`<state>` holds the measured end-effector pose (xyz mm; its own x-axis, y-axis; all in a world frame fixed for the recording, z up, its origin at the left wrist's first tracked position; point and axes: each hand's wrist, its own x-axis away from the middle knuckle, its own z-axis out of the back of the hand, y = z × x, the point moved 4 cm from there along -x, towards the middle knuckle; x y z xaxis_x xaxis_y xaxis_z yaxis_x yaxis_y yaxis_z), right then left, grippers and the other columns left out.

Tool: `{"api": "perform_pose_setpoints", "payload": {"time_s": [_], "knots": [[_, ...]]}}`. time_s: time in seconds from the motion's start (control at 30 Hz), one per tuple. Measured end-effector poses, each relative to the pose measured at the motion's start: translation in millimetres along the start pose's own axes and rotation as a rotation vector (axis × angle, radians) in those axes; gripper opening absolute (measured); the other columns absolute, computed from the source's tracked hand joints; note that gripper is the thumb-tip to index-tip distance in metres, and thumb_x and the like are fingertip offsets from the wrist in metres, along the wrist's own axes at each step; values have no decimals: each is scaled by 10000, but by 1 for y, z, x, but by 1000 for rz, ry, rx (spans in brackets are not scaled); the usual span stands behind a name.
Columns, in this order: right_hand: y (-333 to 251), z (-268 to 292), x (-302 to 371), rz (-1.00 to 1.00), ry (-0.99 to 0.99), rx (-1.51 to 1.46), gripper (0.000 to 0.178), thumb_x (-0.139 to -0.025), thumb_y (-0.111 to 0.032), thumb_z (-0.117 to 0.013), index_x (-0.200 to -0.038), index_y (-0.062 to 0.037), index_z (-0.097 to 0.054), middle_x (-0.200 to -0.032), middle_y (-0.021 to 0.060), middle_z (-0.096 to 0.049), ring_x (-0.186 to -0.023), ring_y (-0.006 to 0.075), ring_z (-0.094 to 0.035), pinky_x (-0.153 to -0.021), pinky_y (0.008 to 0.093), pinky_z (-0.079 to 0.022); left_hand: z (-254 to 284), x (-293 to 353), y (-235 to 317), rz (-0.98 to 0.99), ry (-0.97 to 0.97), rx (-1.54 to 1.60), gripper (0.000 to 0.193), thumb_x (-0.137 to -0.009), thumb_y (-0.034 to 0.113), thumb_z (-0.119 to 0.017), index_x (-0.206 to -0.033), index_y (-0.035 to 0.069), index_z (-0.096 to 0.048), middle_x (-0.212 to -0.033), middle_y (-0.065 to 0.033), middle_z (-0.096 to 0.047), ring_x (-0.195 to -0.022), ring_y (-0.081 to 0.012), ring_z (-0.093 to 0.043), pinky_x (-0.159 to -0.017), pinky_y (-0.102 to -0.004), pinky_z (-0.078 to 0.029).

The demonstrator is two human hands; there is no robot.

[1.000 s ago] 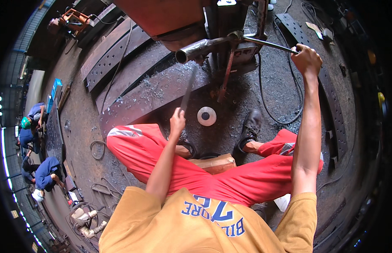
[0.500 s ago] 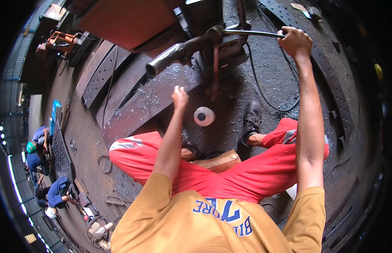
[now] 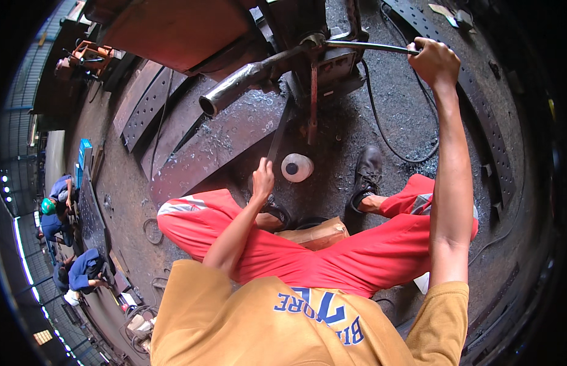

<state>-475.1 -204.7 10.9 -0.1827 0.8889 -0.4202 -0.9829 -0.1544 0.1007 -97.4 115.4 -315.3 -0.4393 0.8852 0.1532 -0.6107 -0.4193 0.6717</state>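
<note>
My right hand (image 3: 437, 62) is wrapped round the end of a metal lever rod (image 3: 372, 45), at the upper right. That rod runs left to the hub (image 3: 314, 40) of a machine, which also carries a thick shiny pipe handle (image 3: 228, 90) pointing down and left. Lower down, near my left knee, my left hand (image 3: 263, 177) is closed on a thin flat strip (image 3: 277, 135), blurred, which slants up toward the machine. What the strip is made of I cannot tell. A white plastic bottle (image 3: 300, 169) with a dark cap stands just right of my left hand.
Metal shavings litter a steel plate (image 3: 228, 134) left of the machine. A black cable (image 3: 381, 139) loops on the floor beside my shoe (image 3: 369, 168). Perforated steel beams (image 3: 481, 119) lie at the right. Several people in blue (image 3: 83, 268) work at the far left.
My left hand has come down and toward me with the strip, away from the pipe handle. My right hand stays on the lever rod, nearly unmoved.
</note>
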Motion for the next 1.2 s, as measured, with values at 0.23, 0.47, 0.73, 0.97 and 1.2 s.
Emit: {"api": "perform_pose_setpoints", "payload": {"time_s": [0.23, 0.47, 0.73, 0.97, 1.2], "knots": [[-5, 3, 2, 9, 14, -11, 253, -866, -355, -595, -996, -232, -774, -867, 86, -750, -804, 287, -741, -754, 409, -599, 6, -89, 12, 180, 289, -28, 350, -1012, 333, -449, -1142, 37, -583, -878, -326, -658, -878, -527, -630, -726, -594, -471], [-2, 6, 0, -64, -125, -57, 243, -869, -358, -609, -954, -190, -764, -923, 102, -742, -859, 321, -722, -794, 431, -581, 14, -18, -1, 142, 333, 76, 276, -1033, 304, -438, -1094, 56, -543, -804, -322, -637, -809, -515, -629, -646, -592, -442], [-5, 4, -1, -29, -74, -66, 233, -872, -351, -606, -938, -196, -768, -871, 97, -742, -819, 312, -728, -767, 422, -586, -27, -52, 16, 149, 128, -84, 293, -1016, 318, -460, -1091, 55, -567, -848, -332, -653, -858, -526, -636, -720, -602, -491], [-12, 9, -3, -1, -4, -65, 225, -873, -354, -594, -899, -219, -773, -815, 74, -743, -755, 271, -740, -708, 397, -602, 3, -103, -4, 533, 668, 38, 235, -975, 208, -476, -1029, 15, -599, -900, -313, -677, -887, -499, -657, -772, -577, -507], [0, 3, 0, -41, -61, -41, 213, -866, -359, -617, -896, -222, -777, -806, 75, -740, -767, 268, -739, -724, 389, -597, -14, -20, 21, 55, 273, 85, 261, -1023, 305, -477, -1043, 54, -544, -800, -355, -603, -836, -552, -599, -635, -591, -452]]}}
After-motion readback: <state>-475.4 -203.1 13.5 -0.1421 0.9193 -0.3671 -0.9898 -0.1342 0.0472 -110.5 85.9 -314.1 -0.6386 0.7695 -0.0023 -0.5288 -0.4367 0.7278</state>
